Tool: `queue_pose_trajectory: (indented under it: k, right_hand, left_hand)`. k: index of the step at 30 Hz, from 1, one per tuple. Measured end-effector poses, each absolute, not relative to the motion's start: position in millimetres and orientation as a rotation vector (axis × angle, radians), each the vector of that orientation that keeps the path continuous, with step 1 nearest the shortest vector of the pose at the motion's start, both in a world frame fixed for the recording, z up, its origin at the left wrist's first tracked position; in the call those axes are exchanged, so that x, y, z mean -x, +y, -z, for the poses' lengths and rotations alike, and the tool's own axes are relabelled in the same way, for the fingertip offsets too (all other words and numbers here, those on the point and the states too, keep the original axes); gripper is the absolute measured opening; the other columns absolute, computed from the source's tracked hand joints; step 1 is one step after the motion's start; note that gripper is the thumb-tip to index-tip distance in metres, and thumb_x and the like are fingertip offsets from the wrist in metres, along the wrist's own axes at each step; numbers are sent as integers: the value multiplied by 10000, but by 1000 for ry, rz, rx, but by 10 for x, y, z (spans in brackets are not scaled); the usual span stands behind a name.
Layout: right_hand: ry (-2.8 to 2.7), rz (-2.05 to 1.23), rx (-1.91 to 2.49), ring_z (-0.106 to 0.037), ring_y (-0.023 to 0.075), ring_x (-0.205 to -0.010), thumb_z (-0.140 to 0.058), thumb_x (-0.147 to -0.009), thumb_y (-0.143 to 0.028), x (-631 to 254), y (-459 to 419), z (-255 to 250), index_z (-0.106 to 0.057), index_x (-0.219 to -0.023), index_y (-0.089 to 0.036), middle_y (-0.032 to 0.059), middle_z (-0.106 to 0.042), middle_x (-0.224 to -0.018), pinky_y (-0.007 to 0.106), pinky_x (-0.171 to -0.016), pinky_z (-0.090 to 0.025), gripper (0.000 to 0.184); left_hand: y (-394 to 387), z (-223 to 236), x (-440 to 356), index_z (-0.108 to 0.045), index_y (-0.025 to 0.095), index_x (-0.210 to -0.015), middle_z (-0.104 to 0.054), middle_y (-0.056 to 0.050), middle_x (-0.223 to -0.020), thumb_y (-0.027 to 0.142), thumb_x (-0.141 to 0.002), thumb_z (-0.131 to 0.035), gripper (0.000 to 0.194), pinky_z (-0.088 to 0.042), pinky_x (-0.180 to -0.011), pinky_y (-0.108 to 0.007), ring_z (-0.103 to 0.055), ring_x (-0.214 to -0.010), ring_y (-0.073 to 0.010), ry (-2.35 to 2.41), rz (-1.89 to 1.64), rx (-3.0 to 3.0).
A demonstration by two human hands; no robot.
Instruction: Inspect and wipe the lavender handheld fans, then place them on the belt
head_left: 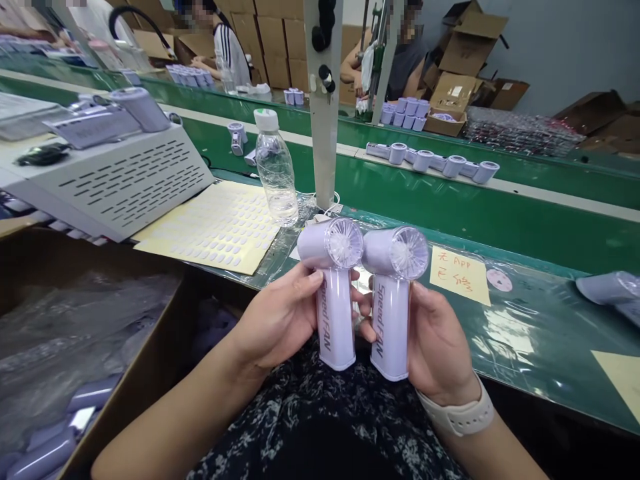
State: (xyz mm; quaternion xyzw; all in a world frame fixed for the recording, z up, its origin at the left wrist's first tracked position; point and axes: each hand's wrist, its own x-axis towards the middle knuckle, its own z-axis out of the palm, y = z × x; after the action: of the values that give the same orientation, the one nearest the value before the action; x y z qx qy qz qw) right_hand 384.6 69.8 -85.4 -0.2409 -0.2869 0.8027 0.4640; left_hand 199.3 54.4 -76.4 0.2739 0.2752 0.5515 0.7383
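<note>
Two pale purple handheld fans stand upright side by side above my lap, each with "Speed FAN" printed down its handle. My left hand (287, 313) wraps round the handle of the left fan (337, 320). Round the right fan (390, 327) my right hand (440, 333) is closed, with a pale watch band (463, 410) on that wrist. Both round fan heads face me and shine as if covered in clear film. The heads touch or nearly touch. Some fingers are hidden behind the handles.
Beyond my hands are a water bottle (277, 173), a sticker sheet (215, 223) and a metal post (324, 120). A cardboard box (145, 367) with fans is at lower left. More fans (425, 160) lie on the conveyor line (560, 193). Several people sit across it.
</note>
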Motion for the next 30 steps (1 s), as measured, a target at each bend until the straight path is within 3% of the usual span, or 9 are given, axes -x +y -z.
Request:
queue_pose_trajectory:
  k: [3, 7, 12, 19, 27, 30]
  right_hand:
    - [-748, -1935, 535, -662, 192, -697, -662, -923, -435, -3881, 725, 877, -724, -1053, -198, 68, -712, -873, 302, -642, -582, 277]
    - [-730, -1806, 537, -726, 212, -915, -607, -984, -346, -3874, 747, 917, -722, -1123, -242, 69, -761, -987, 323, -841, -605, 208]
    - [-746, -1747, 598, -740, 211, -885, -592, -1008, -310, -3820, 741, 942, -677, -1240, -271, 52, -769, -994, 325, -756, -629, 250]
    - [-744, -1757, 744, -722, 219, -809, -646, -982, -354, -3793, 731, 915, -635, -1311, -252, 46, -759, -943, 332, -691, -614, 344]
    - [-747, -1789, 799, -706, 224, -785, -638, -984, -390, -3768, 746, 976, -670, -1215, -238, 58, -763, -959, 324, -681, -603, 278]
    - [-778, -1776, 782, -714, 246, -889, -626, -989, -439, -3791, 763, 1034, -679, -1165, -232, 75, -761, -1012, 349, -764, -619, 278]
  left_hand:
    - [539, 781, -1954, -677, 164, -1120, -758, -109, -1094, 242, -849, -765, 296, -630, -819, -399, -734, -1006, -289, 695, -1228, -645]
    - [526, 819, -1942, -673, 150, -1169, -763, -122, -1077, 324, -730, -892, 520, -613, -797, -329, -738, -974, -269, 787, -1254, -759]
    - [543, 863, -1979, -617, 199, -1291, -752, -115, -1140, 439, -633, -934, 768, -621, -821, -349, -739, -994, -280, 791, -1314, -768]
    - [572, 838, -2001, -689, 209, -1138, -756, -58, -1037, 463, -643, -914, 600, -598, -686, -233, -726, -843, -186, 760, -1375, -741]
    - [579, 914, -1972, -618, 177, -1197, -752, -121, -1066, 525, -647, -901, 710, -592, -728, -314, -743, -852, -245, 818, -1303, -746]
    - [594, 939, -1940, -618, 166, -1213, -732, -147, -1166, 460, -723, -878, 628, -581, -814, -329, -733, -967, -257, 839, -1284, -798]
